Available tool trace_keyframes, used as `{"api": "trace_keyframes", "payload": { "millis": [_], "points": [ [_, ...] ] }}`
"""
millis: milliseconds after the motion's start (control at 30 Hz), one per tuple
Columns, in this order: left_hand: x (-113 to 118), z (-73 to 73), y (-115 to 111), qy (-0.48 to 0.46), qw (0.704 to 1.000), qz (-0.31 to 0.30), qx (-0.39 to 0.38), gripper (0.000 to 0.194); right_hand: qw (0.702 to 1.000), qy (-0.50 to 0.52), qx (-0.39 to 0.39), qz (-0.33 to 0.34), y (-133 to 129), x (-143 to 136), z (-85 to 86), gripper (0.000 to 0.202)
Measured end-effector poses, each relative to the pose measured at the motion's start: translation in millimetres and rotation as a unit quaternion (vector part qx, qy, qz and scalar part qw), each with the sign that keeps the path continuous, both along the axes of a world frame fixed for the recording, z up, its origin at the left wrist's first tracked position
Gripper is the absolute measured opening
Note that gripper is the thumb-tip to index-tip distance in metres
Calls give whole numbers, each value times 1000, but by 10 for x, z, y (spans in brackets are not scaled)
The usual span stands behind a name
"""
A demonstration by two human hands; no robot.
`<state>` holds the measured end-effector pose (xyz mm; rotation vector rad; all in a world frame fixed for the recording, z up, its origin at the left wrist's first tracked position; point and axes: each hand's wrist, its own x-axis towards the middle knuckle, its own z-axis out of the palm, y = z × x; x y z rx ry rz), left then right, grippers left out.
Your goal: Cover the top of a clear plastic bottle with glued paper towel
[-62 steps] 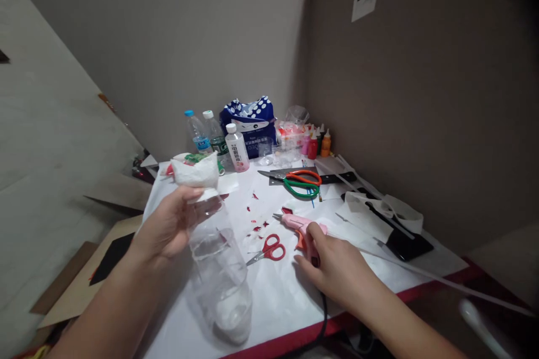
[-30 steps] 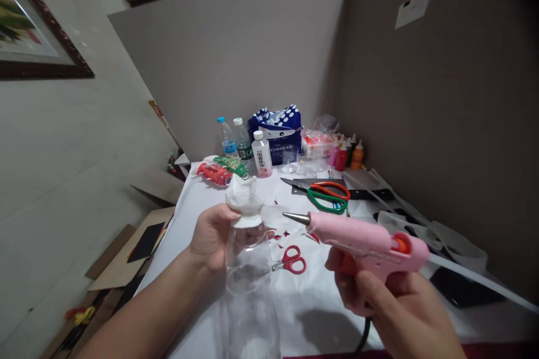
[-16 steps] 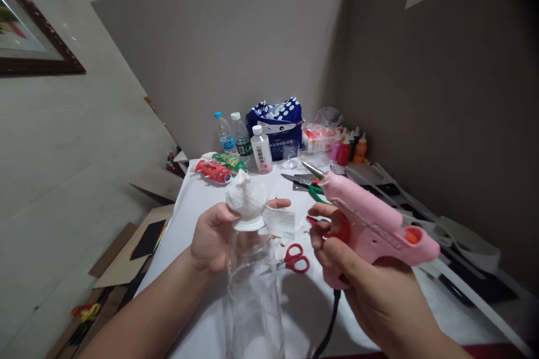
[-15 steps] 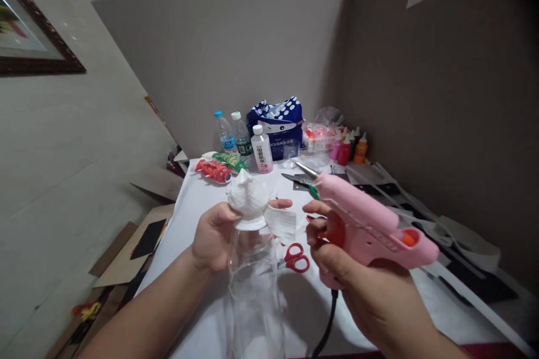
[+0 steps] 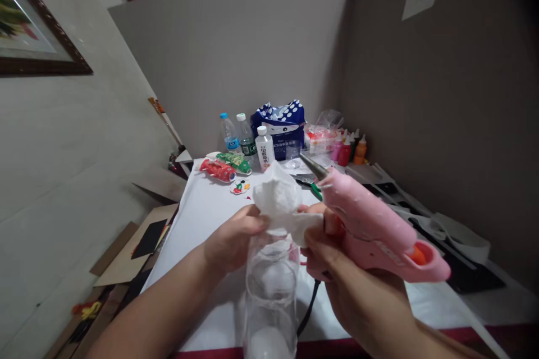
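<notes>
A clear plastic bottle (image 5: 272, 286) points toward me, its far end wrapped in white cloth-like material (image 5: 278, 193). My left hand (image 5: 236, 235) is closed round that wrapped end from the left. A loose white strip (image 5: 307, 227) sticks out to the right, and my right hand (image 5: 349, 263) pinches its end between thumb and finger. The same hand also holds a pink glue gun (image 5: 374, 224), whose metal nozzle points up and to the left. Something white and round shows inside the bottle near its lower end.
Bottles (image 5: 264, 148), a blue bag (image 5: 284, 129) and paint bottles (image 5: 344, 151) stand at the table's back. Red (image 5: 218, 170) and green decorated shapes lie back left, beside a small paint palette (image 5: 240, 187). Green-handled scissors (image 5: 315, 190) lie behind the glue gun. White strips and black sheets lie right.
My right hand has moved left with the glue gun and taken hold of the white strip. The wrapped bottle and my left hand have shifted right in view, and the red scissors are now mostly hidden.
</notes>
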<state>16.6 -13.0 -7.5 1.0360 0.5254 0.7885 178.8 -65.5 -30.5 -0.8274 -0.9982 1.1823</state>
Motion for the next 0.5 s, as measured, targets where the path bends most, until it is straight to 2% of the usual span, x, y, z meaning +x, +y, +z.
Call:
{"api": "trace_keyframes", "payload": {
  "millis": [133, 267, 367, 433, 500],
  "points": [
    [70, -9, -68, 30, 998, 41, 45, 34, 999, 24, -27, -41, -55, -23, -19, 18],
    [100, 14, -99, 44, 996, 67, 42, 31, 997, 42, -51, -27, -32, -12, 6, 22],
    [86, 12, -59, 62, 991, 116, 20, 34, 998, 57, -23, -33, 21, 131, 5, 24],
    [69, -12, -12, 66, 988, 140, -1, 36, 998, 22, 11, -54, 39, 288, -35, 24],
    [54, -44, 35, 62, 989, 135, -25, 39, 995, -63, 51, -62, 16, 449, -85, 28]
  ]
}}
